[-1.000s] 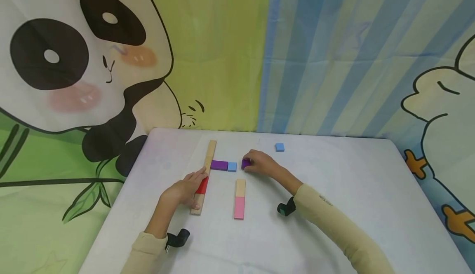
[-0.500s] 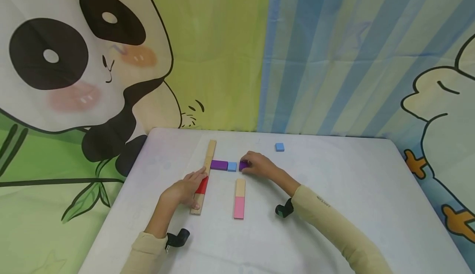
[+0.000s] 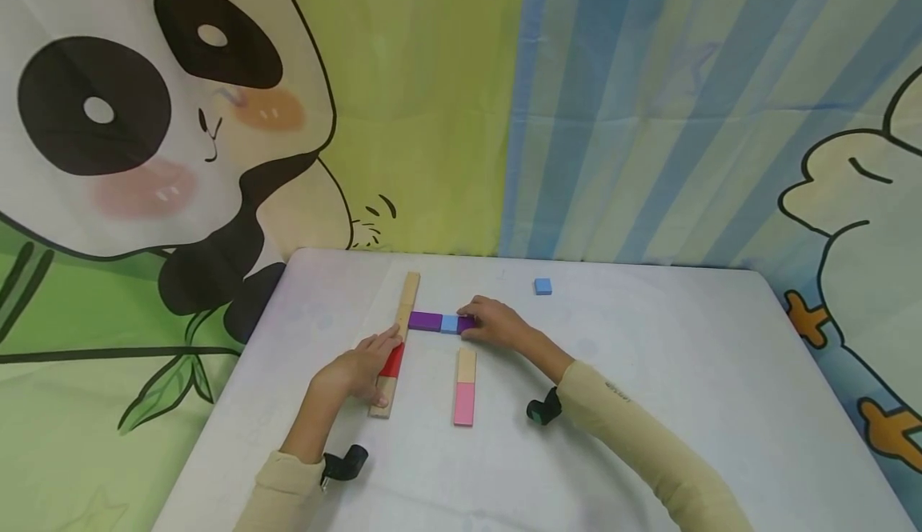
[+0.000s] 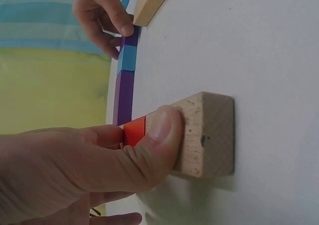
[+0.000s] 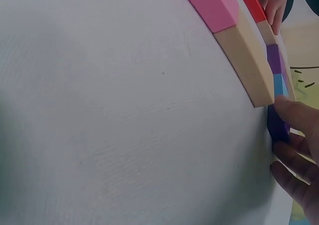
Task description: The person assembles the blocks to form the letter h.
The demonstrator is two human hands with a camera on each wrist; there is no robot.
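The left hand clamps the long wooden bar flat as a stop, while the right hand pinches the small purple block against the blue block, closing the row on the table.

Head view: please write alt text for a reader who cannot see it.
On a white table, the right hand grips a small purple block against a blue block in a row, while the left hand holds a long wooden bar with a red band. A pink-and-wood block lies nearby.
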